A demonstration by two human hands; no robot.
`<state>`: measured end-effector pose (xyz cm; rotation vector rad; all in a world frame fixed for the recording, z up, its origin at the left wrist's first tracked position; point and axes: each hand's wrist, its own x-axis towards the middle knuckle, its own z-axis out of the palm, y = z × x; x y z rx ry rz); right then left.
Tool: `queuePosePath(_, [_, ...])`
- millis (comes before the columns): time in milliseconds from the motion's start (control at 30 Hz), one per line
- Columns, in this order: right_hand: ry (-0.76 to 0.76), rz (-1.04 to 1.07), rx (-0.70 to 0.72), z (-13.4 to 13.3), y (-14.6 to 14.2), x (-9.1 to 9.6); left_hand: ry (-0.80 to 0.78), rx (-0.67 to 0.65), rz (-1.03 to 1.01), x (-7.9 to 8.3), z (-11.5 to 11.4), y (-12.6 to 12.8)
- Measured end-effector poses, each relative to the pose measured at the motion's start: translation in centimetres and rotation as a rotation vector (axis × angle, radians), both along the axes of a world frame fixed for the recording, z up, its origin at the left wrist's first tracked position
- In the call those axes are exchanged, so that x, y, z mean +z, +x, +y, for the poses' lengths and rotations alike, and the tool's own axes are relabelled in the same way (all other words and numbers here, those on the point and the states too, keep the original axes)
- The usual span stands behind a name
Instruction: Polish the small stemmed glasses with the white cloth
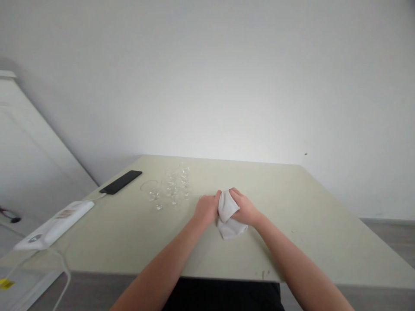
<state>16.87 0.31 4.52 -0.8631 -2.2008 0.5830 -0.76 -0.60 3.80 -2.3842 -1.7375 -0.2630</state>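
The crumpled white fabric cloth [229,228] is bunched between the two hands, over the middle of the pale cream tabletop [324,242]. The right hand [247,210] has its fingers clamped on it; the left hand's [206,208] fingers curl against it, though I cannot tell what they close on. Gathering in the loose lower fold should help control, with movements kept away from the clear glass vessels [171,188] at left.

A plain pale wall [227,77] fills the upper frame, brightest around the centre and dimmer toward the corners. A white cabinet [29,151] stands at the left edge. A pale table [275,185] spans the lower half; grey floor [398,236] shows at lower right.
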Motion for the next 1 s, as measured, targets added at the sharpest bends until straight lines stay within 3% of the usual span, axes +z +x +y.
queuePosePath(100, [0.034, -0.039, -0.080, 0.0, -0.4, -0.5, 0.059, 0.005, -0.031, -0.1, 0.2, 0.0])
queuePosePath(200, [-0.245, 0.179, -0.191, 0.6, -0.7, -1.4, 0.200, -0.089, -0.056, 0.1, 0.1, 0.1])
queuePosePath(267, [-0.444, 0.282, -0.169, 1.0, -0.5, -1.8, 0.239, -0.150, -0.046, 0.3, -0.1, 0.1])
queuePosePath(333, [-0.506, 0.291, -0.116, 1.2, -0.2, -1.8, 0.226, -0.174, -0.017, 0.3, -0.2, 0.2])
queuePosePath(400, [-0.431, 0.232, -0.069, 1.0, 0.2, -1.3, 0.174, -0.144, 0.010, 0.3, -0.3, 0.2])
queuePosePath(567, [0.056, -0.066, 0.022, 0.0, 0.3, 0.0, -0.026, -0.019, -0.034, -0.5, 0.2, 0.3])
queuePosePath(633, [0.142, -0.098, 0.003, -0.2, -0.1, -0.1, -0.035, 0.018, -0.069, -0.7, 0.3, 0.3])
queuePosePath(733, [0.033, 0.038, -0.126, 0.1, -0.7, -0.8, 0.057, -0.005, -0.086, -0.6, 0.3, 0.4])
queuePosePath(833, [-0.305, 0.254, -0.214, 0.7, -0.9, -1.6, 0.123, -0.088, -0.058, -0.4, 0.1, 0.5])
queuePosePath(900, [-0.451, 0.307, -0.205, 1.0, -0.7, -1.8, 0.109, -0.104, -0.025, -0.3, 0.1, 0.5])
queuePosePath(1000, [-0.359, 0.239, -0.126, 1.0, -0.4, -1.5, 0.053, -0.085, -0.014, -0.3, 0.0, 0.6])
